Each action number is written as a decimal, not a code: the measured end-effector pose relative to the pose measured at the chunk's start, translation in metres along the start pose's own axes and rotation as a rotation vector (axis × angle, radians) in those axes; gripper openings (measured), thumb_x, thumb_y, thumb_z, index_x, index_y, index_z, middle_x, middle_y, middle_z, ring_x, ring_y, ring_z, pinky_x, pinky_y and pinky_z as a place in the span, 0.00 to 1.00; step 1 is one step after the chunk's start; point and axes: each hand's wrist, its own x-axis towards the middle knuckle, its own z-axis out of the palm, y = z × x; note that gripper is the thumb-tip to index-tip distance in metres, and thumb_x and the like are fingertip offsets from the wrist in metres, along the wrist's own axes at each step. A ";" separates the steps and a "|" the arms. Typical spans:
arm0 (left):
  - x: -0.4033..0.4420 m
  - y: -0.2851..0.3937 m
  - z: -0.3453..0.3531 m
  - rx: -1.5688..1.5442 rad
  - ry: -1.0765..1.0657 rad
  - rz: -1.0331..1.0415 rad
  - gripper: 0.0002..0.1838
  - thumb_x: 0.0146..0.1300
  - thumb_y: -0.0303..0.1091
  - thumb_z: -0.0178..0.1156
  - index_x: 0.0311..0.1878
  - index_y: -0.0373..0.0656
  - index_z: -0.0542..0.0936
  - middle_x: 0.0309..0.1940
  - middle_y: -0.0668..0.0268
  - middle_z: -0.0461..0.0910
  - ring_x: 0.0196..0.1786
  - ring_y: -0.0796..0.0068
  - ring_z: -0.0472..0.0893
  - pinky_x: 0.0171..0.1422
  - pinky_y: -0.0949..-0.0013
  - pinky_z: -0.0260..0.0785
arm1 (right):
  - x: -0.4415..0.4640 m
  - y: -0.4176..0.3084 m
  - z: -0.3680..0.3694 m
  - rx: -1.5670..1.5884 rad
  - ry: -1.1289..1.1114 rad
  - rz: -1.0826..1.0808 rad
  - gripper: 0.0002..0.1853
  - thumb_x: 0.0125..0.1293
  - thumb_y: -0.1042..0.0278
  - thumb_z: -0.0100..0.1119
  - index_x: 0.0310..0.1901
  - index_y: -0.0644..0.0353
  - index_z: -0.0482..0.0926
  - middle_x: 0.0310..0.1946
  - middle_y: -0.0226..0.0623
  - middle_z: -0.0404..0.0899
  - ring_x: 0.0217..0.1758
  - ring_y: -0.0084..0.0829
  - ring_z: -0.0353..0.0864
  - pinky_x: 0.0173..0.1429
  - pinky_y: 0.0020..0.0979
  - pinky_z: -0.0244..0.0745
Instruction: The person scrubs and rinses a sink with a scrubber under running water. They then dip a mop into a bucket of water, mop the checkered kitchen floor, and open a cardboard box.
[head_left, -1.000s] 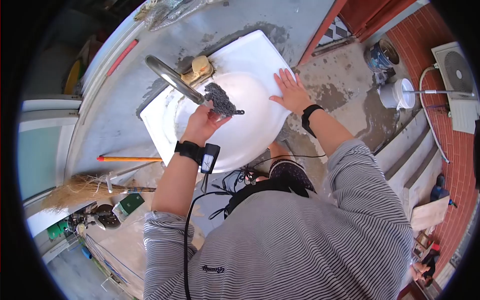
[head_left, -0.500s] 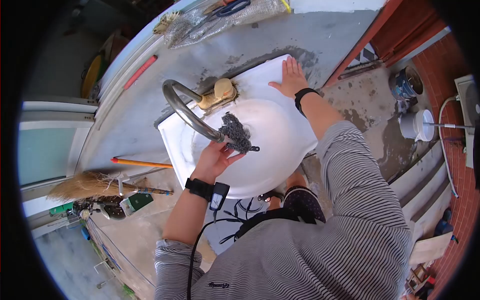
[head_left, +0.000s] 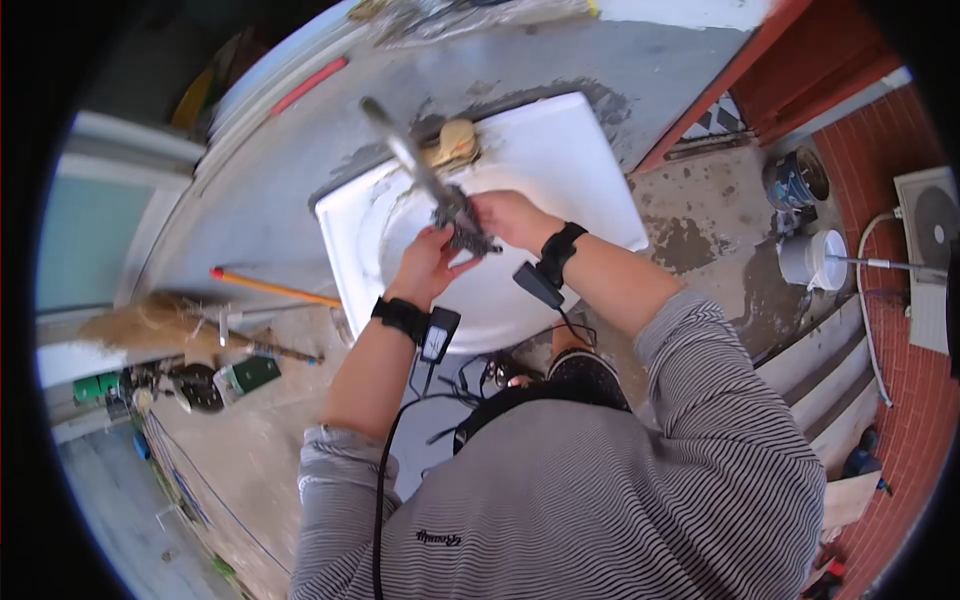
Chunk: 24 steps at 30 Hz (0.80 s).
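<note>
Below the tip of the curved metal faucet [head_left: 405, 150], a dark grey steel wool scrubber [head_left: 466, 232] is held over the white washbasin [head_left: 590, 175]. My left hand [head_left: 428, 264] grips its lower left side, thumb and fingers bent around it. From the right, my right hand [head_left: 512, 218] closes on the same scrubber, its fingertips partly hidden behind the wool. A small black loop sticks out at the scrubber's lower right end. The tan faucet base and knob [head_left: 457, 143] sit at the basin's back edge.
A red-tipped orange pole [head_left: 280, 289] and a straw broom [head_left: 150, 330] lie to the left. On the right stand a white bucket [head_left: 812, 260] and a dark paint bucket [head_left: 797, 178]. Cables [head_left: 465, 380] hang near my waist. A red-handled tool [head_left: 309, 85] lies on the back ledge.
My right hand has left the basin's right back corner and come to the scrubber. My left hand still holds it, slightly higher in view. The camera view has shifted a little.
</note>
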 end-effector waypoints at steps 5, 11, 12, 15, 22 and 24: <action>-0.044 0.015 -0.032 0.128 0.179 0.183 0.06 0.60 0.28 0.51 0.40 0.46 0.66 0.38 0.68 0.70 0.43 0.71 0.71 0.49 0.44 0.68 | -0.004 0.019 0.007 0.411 0.118 -0.035 0.07 0.61 0.72 0.48 0.35 0.68 0.71 0.35 0.41 0.74 0.41 0.38 0.75 0.52 0.35 0.72; -0.102 0.017 -0.089 0.078 0.273 0.238 0.06 0.60 0.27 0.49 0.40 0.43 0.66 0.39 0.66 0.70 0.46 0.68 0.71 0.52 0.45 0.68 | -0.024 0.091 -0.005 -1.036 0.231 -0.140 0.15 0.62 0.63 0.45 0.45 0.66 0.69 0.44 0.47 0.71 0.49 0.45 0.71 0.54 0.41 0.68; -0.107 0.015 -0.097 0.059 0.311 0.250 0.04 0.60 0.26 0.49 0.38 0.44 0.66 0.37 0.65 0.71 0.45 0.67 0.71 0.53 0.44 0.67 | -0.026 0.110 -0.005 -1.952 0.224 -0.224 0.18 0.63 0.59 0.44 0.49 0.64 0.68 0.48 0.48 0.69 0.52 0.46 0.69 0.56 0.43 0.65; -0.129 0.005 -0.117 0.028 0.312 0.281 0.05 0.60 0.26 0.50 0.40 0.44 0.66 0.37 0.66 0.70 0.45 0.67 0.71 0.52 0.45 0.68 | -0.058 0.186 0.052 -2.158 0.119 -0.792 0.23 0.62 0.55 0.43 0.54 0.61 0.65 0.56 0.45 0.64 0.55 0.46 0.66 0.57 0.42 0.62; -0.150 -0.007 -0.150 0.025 0.310 0.296 0.04 0.61 0.28 0.50 0.37 0.45 0.66 0.37 0.67 0.71 0.44 0.69 0.71 0.47 0.48 0.71 | -0.097 0.156 0.037 -2.025 0.044 -0.398 0.18 0.62 0.55 0.41 0.44 0.57 0.73 0.38 0.43 0.77 0.40 0.41 0.76 0.45 0.42 0.68; -0.153 -0.006 -0.152 -0.008 0.358 0.313 0.04 0.61 0.28 0.50 0.37 0.47 0.67 0.36 0.68 0.72 0.42 0.70 0.72 0.45 0.48 0.72 | -0.100 0.123 -0.019 -2.214 0.038 -0.386 0.18 0.62 0.54 0.37 0.38 0.56 0.76 0.28 0.41 0.78 0.30 0.43 0.77 0.38 0.43 0.68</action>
